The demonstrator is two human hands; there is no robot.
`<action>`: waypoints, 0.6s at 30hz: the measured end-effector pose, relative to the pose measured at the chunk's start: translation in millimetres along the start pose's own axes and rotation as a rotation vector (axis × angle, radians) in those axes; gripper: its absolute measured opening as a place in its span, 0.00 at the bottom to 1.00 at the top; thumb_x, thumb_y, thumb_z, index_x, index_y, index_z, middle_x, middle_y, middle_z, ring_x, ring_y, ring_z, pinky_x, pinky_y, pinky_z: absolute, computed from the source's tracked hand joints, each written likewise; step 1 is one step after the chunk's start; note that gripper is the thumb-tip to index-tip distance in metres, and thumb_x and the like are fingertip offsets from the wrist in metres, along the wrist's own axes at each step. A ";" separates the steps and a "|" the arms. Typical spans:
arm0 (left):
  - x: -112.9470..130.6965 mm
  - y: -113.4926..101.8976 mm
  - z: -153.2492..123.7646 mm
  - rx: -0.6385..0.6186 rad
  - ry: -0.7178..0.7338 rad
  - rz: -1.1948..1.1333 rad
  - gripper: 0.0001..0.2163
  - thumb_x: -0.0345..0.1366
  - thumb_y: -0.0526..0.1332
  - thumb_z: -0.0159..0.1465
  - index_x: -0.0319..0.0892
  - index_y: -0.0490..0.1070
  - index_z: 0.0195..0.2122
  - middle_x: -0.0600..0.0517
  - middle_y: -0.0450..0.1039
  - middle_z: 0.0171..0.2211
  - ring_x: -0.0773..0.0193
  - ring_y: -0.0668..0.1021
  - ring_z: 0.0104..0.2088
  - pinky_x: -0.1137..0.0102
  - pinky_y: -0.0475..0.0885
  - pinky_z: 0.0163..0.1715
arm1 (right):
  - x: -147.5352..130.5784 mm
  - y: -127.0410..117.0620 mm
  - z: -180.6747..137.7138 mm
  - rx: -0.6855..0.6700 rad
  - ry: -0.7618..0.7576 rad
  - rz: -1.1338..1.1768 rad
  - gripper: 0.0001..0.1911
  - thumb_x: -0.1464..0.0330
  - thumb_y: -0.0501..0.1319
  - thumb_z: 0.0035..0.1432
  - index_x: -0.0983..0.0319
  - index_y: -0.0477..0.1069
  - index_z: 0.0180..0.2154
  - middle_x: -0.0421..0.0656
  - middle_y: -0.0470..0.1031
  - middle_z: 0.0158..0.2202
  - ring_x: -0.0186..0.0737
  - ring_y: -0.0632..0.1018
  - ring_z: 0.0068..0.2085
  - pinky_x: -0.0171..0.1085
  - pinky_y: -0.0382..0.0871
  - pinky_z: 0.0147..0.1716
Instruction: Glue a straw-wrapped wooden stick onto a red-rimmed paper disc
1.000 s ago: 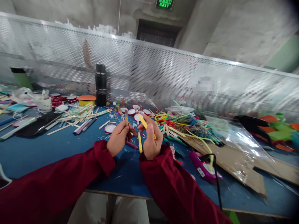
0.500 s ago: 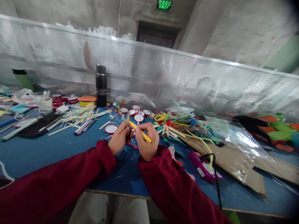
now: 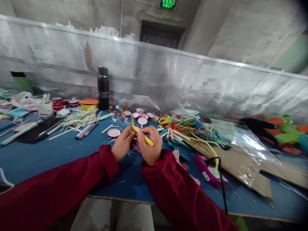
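Note:
My right hand (image 3: 152, 145) is closed around a yellow marker (image 3: 147, 139), held slantwise with its upper end toward my left hand. Between the pinched fingers of my left hand (image 3: 123, 143) a short flat craft stick (image 3: 132, 120) stands upright, greyish at the top and yellowish lower down. The marker's tip meets or nearly meets the stick; my fingers partly hide the spot. Both hands are close together above the blue table (image 3: 72, 160). Just beyond them lie several round white discs with red rims (image 3: 142, 121).
Left are loose craft sticks (image 3: 83, 119), markers (image 3: 87, 130), a white cup (image 3: 45, 109) and a black bottle (image 3: 103, 88). Right are tangled coloured cords (image 3: 199, 128), cardboard (image 3: 240, 166), clear plastic (image 3: 243, 141) and a purple device (image 3: 210, 171) with a black cable. A perforated metal screen (image 3: 154, 73) runs behind.
The yellow marker has shifted slightly left and up along with my right hand. My left hand still pinches the stick in nearly the same place. The whole view has moved a little.

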State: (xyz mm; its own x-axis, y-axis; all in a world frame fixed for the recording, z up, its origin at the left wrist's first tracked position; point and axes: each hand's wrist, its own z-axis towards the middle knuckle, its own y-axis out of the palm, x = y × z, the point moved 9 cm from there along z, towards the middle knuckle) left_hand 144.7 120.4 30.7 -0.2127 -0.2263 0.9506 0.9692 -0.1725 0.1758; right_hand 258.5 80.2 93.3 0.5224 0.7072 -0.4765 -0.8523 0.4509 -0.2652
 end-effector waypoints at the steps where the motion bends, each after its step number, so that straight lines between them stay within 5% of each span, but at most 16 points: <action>1: -0.6 0.0 0.4 -0.004 0.005 0.005 0.09 0.43 0.60 0.64 0.44 0.64 0.35 0.59 0.64 0.24 0.71 0.69 0.18 0.77 0.64 0.15 | 0.1 0.2 0.0 -0.002 -0.004 -0.003 0.06 0.67 0.58 0.61 0.58 0.68 0.30 0.40 0.74 0.29 0.40 0.75 0.33 0.40 0.68 0.36; 18: 0.1 -2.5 -0.1 0.005 -0.053 -0.079 0.07 0.40 0.58 0.65 0.44 0.61 0.38 0.58 0.68 0.24 0.70 0.73 0.18 0.78 0.60 0.15 | -1.5 -6.1 3.8 0.058 -0.097 -0.074 0.06 0.69 0.58 0.60 0.58 0.66 0.29 0.39 0.72 0.28 0.40 0.73 0.33 0.42 0.65 0.38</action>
State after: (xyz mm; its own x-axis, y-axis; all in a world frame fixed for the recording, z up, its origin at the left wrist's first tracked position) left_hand 142.2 120.7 30.3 -0.2821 -0.1609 0.9458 0.9502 -0.1830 0.2523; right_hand 262.9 78.5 98.8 0.5860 0.7192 -0.3733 -0.8100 0.5323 -0.2460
